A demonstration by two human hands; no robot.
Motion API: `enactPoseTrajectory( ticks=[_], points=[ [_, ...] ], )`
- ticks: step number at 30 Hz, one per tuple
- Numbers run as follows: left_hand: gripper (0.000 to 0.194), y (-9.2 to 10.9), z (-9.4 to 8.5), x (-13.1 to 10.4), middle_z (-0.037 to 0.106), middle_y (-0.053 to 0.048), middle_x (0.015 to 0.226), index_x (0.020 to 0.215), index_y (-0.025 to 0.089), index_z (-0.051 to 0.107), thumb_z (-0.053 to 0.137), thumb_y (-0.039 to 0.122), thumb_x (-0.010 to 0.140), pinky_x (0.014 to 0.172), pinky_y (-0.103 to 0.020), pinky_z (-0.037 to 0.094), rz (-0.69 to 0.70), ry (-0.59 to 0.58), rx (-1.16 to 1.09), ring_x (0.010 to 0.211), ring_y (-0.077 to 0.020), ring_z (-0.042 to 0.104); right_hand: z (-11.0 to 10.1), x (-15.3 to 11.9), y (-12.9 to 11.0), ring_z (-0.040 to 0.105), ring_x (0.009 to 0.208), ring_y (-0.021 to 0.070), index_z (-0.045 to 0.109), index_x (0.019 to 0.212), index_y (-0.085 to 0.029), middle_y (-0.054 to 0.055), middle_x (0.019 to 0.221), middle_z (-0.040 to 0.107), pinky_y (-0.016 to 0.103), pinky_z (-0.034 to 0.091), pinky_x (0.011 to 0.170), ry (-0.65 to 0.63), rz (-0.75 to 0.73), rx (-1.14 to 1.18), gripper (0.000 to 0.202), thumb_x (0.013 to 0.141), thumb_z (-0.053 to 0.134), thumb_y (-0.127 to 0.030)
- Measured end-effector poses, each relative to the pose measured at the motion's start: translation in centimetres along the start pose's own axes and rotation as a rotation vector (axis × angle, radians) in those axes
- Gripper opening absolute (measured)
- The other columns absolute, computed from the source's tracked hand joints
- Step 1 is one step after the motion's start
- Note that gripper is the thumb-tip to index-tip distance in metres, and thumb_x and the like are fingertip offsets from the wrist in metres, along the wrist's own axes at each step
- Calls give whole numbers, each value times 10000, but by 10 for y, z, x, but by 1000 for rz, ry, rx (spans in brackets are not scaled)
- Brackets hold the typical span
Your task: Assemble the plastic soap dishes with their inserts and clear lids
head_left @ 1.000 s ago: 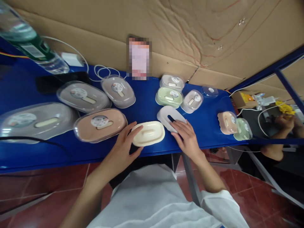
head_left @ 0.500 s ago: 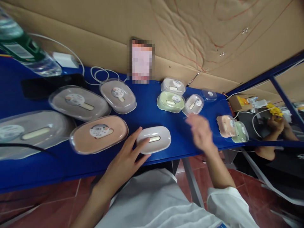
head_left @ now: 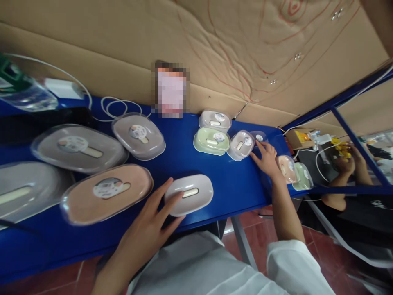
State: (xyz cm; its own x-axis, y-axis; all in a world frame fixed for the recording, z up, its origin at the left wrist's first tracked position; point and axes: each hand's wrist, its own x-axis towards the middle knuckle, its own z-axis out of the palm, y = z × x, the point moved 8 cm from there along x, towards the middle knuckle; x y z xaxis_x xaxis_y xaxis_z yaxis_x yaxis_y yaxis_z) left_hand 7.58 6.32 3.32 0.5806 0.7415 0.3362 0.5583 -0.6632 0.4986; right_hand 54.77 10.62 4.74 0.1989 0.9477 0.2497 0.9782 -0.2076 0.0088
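Observation:
My left hand [head_left: 153,217] holds the left end of a pale grey oval soap box [head_left: 202,192], thumb along the near side and fingers over the top and far side. This box has a cream strip in its middle and no clear cover on it. My right hand [head_left: 267,159] reaches across the table with fingers apart, its fingertips at a loose clear lid [head_left: 259,137] with a round label. Just left of those fingers stands a covered grey soap box [head_left: 241,144]. To the right of the hand is a covered peach one [head_left: 287,169], partly hidden by my wrist.
Covered boxes, one green [head_left: 211,141] and one peach [head_left: 107,194], stand with several grey ones on the blue table [head_left: 184,157]. A bottle [head_left: 27,90], white cable [head_left: 119,107] and blurred upright screen [head_left: 171,90] line the cardboard wall. Another person's hands [head_left: 350,162] hold something yellow at right.
My right hand has moved right and away from me, to the loose clear lid. The left hand stays on the grey soap box. The view has shifted slightly.

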Motion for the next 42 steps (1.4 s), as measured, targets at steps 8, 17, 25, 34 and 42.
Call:
enactPoseTrajectory(
  ticks=[8, 17, 25, 34, 42],
  points=[
    [509, -3, 3, 2, 379, -100, 1756, 1558, 298, 524, 622, 316, 1059, 1238, -497, 507, 7, -12, 2, 1527, -333, 533, -36, -142, -63, 431, 1567, 370, 419, 1652, -304, 154, 1641, 489, 666, 366, 1253, -49, -87, 224, 573, 1100, 550, -385],
    [593, -19, 4, -1, 460, -95, 1687, 1595, 335, 447, 638, 444, 1044, 1220, -519, 519, -226, 11, -108, 1520, -329, 537, -45, -126, -166, 461, 1568, 372, 567, 1565, -353, 117, 1613, 567, 645, 449, 1231, -50, -376, 459, 591, 1008, 753, -416],
    [860, -24, 12, -6, 470, -89, 1698, 1707, 375, 237, 724, 409, 1000, 1247, -465, 490, -257, -18, -271, 1548, -293, 512, -58, -118, -252, 553, 1478, 303, 588, 1542, -316, 102, 1461, 675, 592, 439, 1271, 28, -673, 625, 488, 1062, 670, -351],
    [818, -25, 1, -4, 467, -108, 1640, 1663, 373, 310, 741, 263, 976, 1260, -499, 469, -245, -8, -341, 1546, -304, 493, -39, -112, -290, 501, 1501, 255, 619, 1518, -368, 52, 1441, 685, 551, 262, 1358, -9, -992, 355, 451, 1072, 657, -426],
    [680, -13, -4, -7, 364, -117, 1712, 1653, 389, 368, 661, 394, 1039, 1112, -489, 604, -159, 18, -205, 1452, -331, 582, -44, -149, -244, 592, 1369, 310, 539, 1579, -437, 55, 1387, 689, 533, 442, 1189, 29, -695, 268, 531, 1059, 620, -508]
  ],
)
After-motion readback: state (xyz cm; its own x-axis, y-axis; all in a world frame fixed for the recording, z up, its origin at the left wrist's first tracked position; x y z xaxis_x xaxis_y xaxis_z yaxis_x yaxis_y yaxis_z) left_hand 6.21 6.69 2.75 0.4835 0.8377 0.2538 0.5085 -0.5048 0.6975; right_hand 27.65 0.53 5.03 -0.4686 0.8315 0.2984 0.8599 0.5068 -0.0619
